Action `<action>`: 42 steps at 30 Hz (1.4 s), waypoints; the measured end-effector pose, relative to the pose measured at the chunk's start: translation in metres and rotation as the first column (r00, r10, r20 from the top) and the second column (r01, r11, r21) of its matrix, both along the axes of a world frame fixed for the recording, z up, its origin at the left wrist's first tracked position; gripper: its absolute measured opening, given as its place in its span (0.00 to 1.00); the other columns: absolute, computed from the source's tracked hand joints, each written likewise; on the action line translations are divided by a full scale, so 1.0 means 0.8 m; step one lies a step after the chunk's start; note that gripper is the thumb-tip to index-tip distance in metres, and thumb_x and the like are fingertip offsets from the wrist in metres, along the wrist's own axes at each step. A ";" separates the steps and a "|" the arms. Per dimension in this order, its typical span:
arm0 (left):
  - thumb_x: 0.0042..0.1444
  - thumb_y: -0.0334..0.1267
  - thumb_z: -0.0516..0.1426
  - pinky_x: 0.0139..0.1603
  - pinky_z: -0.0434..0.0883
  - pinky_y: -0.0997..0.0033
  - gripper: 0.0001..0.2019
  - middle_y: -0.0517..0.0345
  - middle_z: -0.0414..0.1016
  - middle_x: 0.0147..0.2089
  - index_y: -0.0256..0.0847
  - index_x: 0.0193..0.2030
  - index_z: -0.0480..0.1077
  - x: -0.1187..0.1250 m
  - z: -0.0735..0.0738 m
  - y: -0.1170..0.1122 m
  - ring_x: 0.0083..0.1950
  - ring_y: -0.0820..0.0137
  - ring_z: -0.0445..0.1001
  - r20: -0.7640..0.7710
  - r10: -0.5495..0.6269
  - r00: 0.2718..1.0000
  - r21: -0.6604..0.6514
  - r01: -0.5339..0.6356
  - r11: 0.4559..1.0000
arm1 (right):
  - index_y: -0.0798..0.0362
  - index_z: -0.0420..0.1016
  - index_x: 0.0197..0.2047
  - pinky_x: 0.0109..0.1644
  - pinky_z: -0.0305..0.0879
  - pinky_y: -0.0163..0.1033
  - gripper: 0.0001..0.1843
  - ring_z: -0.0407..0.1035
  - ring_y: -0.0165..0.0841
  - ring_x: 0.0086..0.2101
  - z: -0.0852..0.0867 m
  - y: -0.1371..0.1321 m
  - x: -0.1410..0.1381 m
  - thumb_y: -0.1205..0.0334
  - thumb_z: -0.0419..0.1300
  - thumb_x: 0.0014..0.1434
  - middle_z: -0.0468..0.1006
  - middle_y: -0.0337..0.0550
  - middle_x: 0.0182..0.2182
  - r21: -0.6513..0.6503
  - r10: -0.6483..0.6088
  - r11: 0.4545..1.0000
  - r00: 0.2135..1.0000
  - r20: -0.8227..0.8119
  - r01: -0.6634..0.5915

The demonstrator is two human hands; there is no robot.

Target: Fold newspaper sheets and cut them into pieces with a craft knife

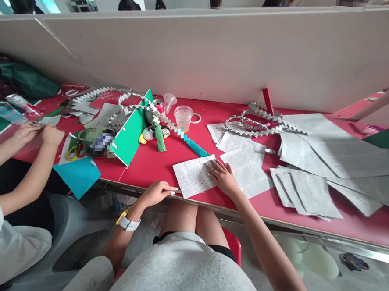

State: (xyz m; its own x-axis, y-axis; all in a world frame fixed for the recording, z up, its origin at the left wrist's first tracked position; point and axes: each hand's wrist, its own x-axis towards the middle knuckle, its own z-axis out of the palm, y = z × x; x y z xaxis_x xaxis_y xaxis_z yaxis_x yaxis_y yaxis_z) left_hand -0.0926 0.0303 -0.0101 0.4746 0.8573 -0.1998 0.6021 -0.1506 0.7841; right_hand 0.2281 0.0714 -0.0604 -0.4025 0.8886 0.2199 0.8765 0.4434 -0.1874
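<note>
A rectangular piece of newspaper (192, 175) lies at the front edge of the red table (154, 160). My right hand (221, 175) rests flat on its right end, fingers stretched out. My left hand (158, 191) is at the table's edge, fingers curled and pinching the paper's near left corner. A white watch with a yellow strap sits on my left wrist.
More newspaper sheets (310, 187) spread to the right. Folded paper chains (258, 121) lie at the back, by a plastic cup (183, 117). A green card (132, 130), a small toy (152, 133) and a teal sheet (77, 175) sit left. Another person's hands (39, 132) work at the far left.
</note>
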 end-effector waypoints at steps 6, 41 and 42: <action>0.58 0.34 0.56 0.45 0.69 0.72 0.15 0.51 0.81 0.42 0.41 0.50 0.78 -0.005 0.001 -0.001 0.42 0.66 0.78 -0.030 -0.003 1.000 -0.017 0.002 1.000 | 0.46 0.65 0.65 0.65 0.50 0.61 0.24 0.52 0.43 0.66 0.000 0.000 -0.001 0.54 0.43 0.70 0.60 0.50 0.66 -0.001 0.000 1.000 1.000 0.004 0.000; 0.41 0.52 0.69 0.21 0.62 0.77 0.24 0.57 0.75 0.28 0.38 0.43 0.81 -0.085 -0.003 -0.010 0.22 0.78 0.61 0.534 0.608 0.588 -0.130 -0.653 0.746 | 0.51 0.80 0.41 0.28 0.69 0.32 0.12 0.76 0.33 0.28 0.084 -0.150 0.014 0.62 0.55 0.63 0.82 0.39 0.29 -0.047 -0.317 0.907 0.606 -0.730 0.419; 0.41 0.52 0.68 0.21 0.61 0.77 0.25 0.57 0.75 0.28 0.37 0.44 0.80 -0.081 -0.003 -0.007 0.22 0.78 0.61 0.529 0.607 0.594 -0.122 -0.654 0.746 | 0.52 0.80 0.36 0.25 0.66 0.32 0.10 0.73 0.32 0.26 0.097 -0.148 0.039 0.58 0.60 0.59 0.80 0.39 0.26 -0.126 -0.404 0.846 0.468 -0.786 0.518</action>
State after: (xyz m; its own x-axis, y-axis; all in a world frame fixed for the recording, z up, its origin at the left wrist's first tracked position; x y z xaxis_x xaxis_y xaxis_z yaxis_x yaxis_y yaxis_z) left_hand -0.1572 0.0250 -0.0125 -0.1854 0.9824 -0.0212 0.0886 0.0382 0.9953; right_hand 0.2593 -0.0467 0.0174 0.4297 0.8376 0.3374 0.5056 0.0863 -0.8584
